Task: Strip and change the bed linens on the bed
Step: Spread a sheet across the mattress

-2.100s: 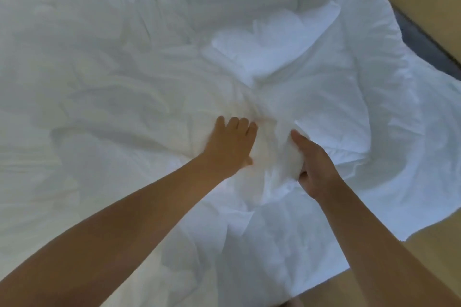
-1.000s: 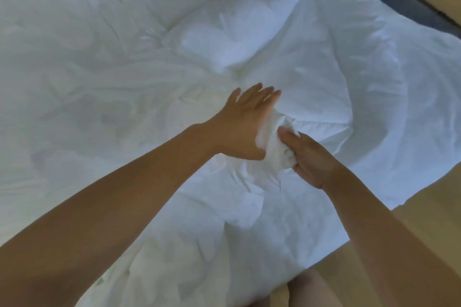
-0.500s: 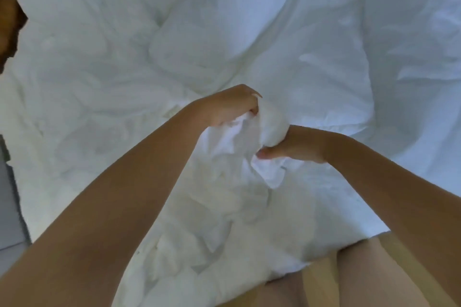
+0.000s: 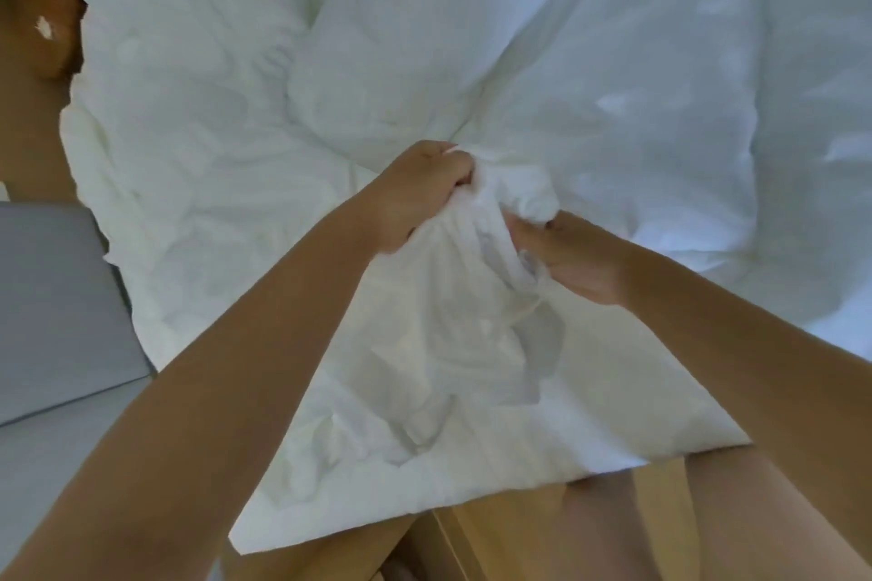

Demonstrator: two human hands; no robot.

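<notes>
two hands (image 4: 415, 198) grip white bed linen (image 4: 448, 373); its bunched peak points up

At my far left, a grey panel (image 4: 52, 297) lies flat. A paler grey floor (image 4: 42, 462) adjoins its near edge. At upper left, a brown object (image 4: 47, 47) carries a small white mark; its type cannot be determined. Directly below me, a light wood surface (image 4: 500, 533) shows one straight seam.
</notes>
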